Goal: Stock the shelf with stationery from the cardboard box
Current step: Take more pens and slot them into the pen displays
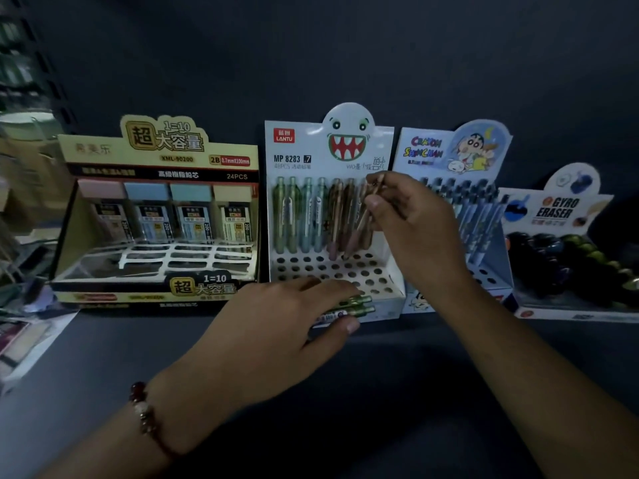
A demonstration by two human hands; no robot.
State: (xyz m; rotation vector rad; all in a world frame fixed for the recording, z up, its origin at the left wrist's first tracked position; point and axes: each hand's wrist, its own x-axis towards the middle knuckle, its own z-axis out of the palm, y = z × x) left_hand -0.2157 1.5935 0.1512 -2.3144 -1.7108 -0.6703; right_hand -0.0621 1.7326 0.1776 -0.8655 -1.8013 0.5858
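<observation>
— White card, that display box point(332, 209) in the middle of the frame?
— Yes, with a toothy ghost face on top and a row of mechanical pencils point(304, 216) standing in its back holes; the front holes are bare.
— And the right hand point(411, 229)?
— Raised in front of that row, right of centre, thumb and fingers pinching a brownish pencil point(371, 202) near its top.
— The left hand point(287, 326)?
— Lower centre, at the box's front edge, fingers curled around a bundle of green pencils point(356, 305) whose ends poke out to the right. A beaded bracelet point(145, 413) circles that wrist.
— What else stands on the dark shelf point(397, 392)?
— A yellow lead-refill box point(155, 216) at left, a cartoon pen display point(456, 160) just right of the white one, and an eraser display point(567, 243) at far right.
</observation>
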